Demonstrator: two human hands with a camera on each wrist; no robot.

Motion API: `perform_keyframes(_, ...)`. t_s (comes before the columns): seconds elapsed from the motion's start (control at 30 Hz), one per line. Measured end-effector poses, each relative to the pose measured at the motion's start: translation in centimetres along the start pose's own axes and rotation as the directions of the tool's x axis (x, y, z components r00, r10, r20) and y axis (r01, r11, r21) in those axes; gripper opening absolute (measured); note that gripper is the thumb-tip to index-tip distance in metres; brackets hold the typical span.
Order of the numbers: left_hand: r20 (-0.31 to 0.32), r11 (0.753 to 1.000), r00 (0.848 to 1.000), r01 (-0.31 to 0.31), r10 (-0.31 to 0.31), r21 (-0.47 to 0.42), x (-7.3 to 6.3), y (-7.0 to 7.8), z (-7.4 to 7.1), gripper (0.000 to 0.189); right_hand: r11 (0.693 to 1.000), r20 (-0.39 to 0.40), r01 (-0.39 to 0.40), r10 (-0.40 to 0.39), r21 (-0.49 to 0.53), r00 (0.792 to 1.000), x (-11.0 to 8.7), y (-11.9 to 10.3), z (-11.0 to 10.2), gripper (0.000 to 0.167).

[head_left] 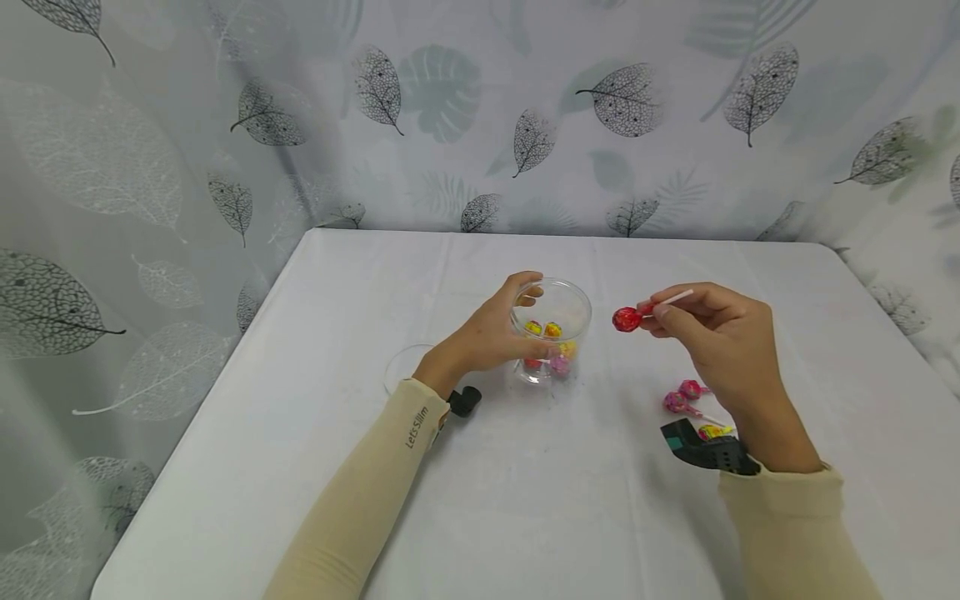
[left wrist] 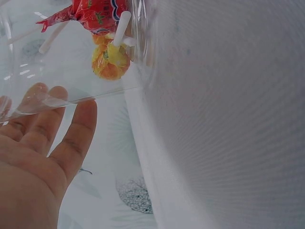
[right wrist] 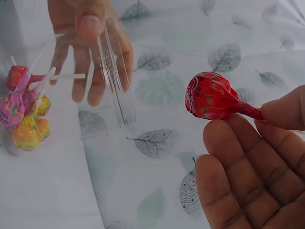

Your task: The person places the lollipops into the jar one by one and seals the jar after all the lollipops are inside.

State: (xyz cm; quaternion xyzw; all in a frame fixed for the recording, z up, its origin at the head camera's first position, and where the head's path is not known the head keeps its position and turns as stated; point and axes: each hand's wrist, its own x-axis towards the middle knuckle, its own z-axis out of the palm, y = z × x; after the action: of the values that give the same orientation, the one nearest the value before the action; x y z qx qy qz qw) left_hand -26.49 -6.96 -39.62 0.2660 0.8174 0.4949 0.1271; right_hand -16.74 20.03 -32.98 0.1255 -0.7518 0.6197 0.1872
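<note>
My left hand (head_left: 480, 337) grips a clear plastic jar (head_left: 576, 310) near its rim, fingers on the far side and thumb on the near side. Inside the jar lie several wrapped lollipops, among them a yellow one (head_left: 552, 330), a pink one (head_left: 559, 364) and a red one (left wrist: 97, 16). To the right of the jar, my right hand (head_left: 723, 333) holds another red lollipop (head_left: 626, 319) in the air. Thumb and fingers pinch it at the twisted wrapper below the candy, as the right wrist view shows, and its white stick points back over the hand.
Two pink lollipops (head_left: 676, 402) and a yellow one (head_left: 712, 432) lie on the white-covered table (head_left: 540, 508) beside my right wrist, partly hidden by it. A clear round lid (head_left: 390, 367) lies behind my left wrist. A leaf-patterned curtain (head_left: 540, 192) surrounds the table.
</note>
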Motion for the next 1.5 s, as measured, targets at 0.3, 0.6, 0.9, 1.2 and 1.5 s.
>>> perform_keyframes(0.3,-0.003,1.0,1.0,-0.016,0.016,0.008,-0.1,0.0,0.1,0.1,1.0,0.007,0.011,-0.011,-0.021,1.0,0.2,-0.2,0.4,0.013)
perform_keyframes(0.6,-0.005,1.0,1.0,-0.004,0.004,0.015,0.0,0.0,0.1,0.101,0.999,0.029,0.031,-0.03,-0.03,0.999,0.5,-0.5,0.9,0.012)
perform_keyframes(0.9,-0.004,1.0,1.0,-0.009,0.009,0.022,0.0,0.0,0.1,0.101,0.998,0.055,0.041,-0.044,0.057,0.997,0.7,-0.6,1.8,0.011)
perform_keyframes(1.2,-0.003,1.0,1.0,0.007,-0.007,0.018,0.0,0.1,0.0,0.099,0.997,0.1,0.057,-0.053,-0.043,0.994,0.7,-0.5,3.1,0.011)
perform_keyframes(1.5,0.001,1.0,1.0,0.018,-0.018,0.025,0.1,0.3,0.0,0.098,0.995,0.105,0.073,-0.065,-0.073,0.992,0.7,-0.3,4.3,0.01)
